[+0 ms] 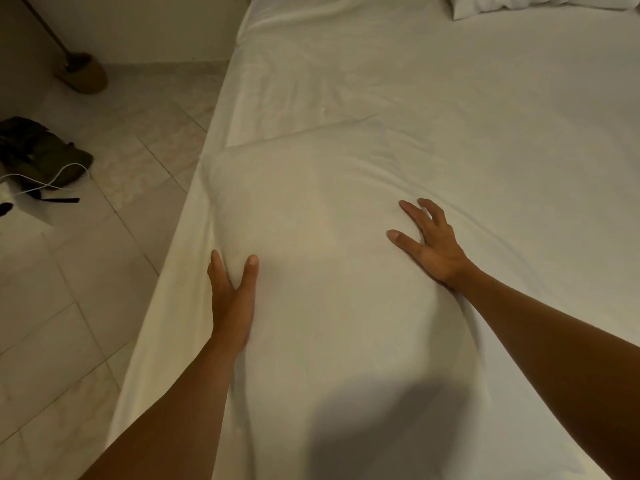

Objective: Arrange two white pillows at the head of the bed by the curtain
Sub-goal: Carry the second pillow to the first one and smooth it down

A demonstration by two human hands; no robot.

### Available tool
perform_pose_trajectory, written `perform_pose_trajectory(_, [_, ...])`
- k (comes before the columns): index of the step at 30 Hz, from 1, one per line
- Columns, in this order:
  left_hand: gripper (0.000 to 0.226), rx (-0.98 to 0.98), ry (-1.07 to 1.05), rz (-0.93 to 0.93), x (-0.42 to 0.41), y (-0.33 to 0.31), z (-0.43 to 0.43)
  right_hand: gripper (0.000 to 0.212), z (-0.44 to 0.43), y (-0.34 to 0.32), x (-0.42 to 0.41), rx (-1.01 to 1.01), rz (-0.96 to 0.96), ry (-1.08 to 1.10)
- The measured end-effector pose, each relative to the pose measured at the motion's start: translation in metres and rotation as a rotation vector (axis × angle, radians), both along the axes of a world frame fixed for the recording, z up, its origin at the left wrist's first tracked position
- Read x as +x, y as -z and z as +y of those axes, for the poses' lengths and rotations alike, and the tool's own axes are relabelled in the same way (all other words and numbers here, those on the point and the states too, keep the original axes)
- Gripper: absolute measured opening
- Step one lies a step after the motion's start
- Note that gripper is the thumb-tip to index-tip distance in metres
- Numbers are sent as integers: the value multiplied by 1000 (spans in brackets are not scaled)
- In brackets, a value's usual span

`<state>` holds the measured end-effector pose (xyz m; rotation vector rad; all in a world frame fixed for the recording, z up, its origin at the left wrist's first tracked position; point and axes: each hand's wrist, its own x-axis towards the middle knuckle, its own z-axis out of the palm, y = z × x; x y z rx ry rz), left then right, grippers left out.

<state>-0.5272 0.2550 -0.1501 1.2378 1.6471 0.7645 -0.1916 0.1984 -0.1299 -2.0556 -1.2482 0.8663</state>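
Observation:
A white pillow (pixel 322 258) lies lengthwise on the white bed (pixel 485 109), near the bed's left edge and right in front of me. My left hand (pixel 232 299) presses flat against the pillow's left side, thumb and forefinger spread in a V. My right hand (pixel 427 242) rests on the pillow's right side with its fingers apart. Neither hand is closed around the fabric. A second white pillow (pixel 526 5) lies at the far right corner of the bed, cut off by the top of the view. No curtain is in view.
Pale tiled floor (pixel 86 289) runs along the bed's left side. On it lie a dark green bag (pixel 41 150) with a white cable (pixel 52 181) and, farther back by the wall, a brown broom head (pixel 83 74) on a stick.

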Motion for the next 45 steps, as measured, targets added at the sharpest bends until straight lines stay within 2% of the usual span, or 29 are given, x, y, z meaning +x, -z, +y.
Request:
perform_pose_trajectory(3, [85, 39, 5, -42, 5, -1, 2, 85, 1, 2, 0, 11, 42, 4])
perform_pose_trajectory(7, [84, 235, 139, 10, 20, -17, 10, 73, -1, -1, -2, 72, 61, -10])
perform_pose_trajectory(11, [80, 386, 356, 162, 28, -33, 11, 63, -3, -8, -9, 130, 50, -41])
perform_pose_trajectory(15, [78, 424, 495, 260, 31, -40, 10, 64, -5, -17, -13, 114, 66, -60])
perform_pose_trajectory(23, [82, 386, 469, 172, 33, -53, 5, 78, -7, -34, -24, 107, 33, -85])
perform_pose_trajectory(29, [84, 409, 460, 182, 33, -78, -3, 91, -17, -58, -34, 127, -41, -107])
perform_pose_trajectory(36, [82, 506, 454, 230, 13, -146, -7, 89, -30, -122, -53, 205, -139, -145])
perform_pose_trajectory(45, [88, 633, 352, 177, -35, -283, -27, 83, -33, -276, -92, 382, -259, -221])
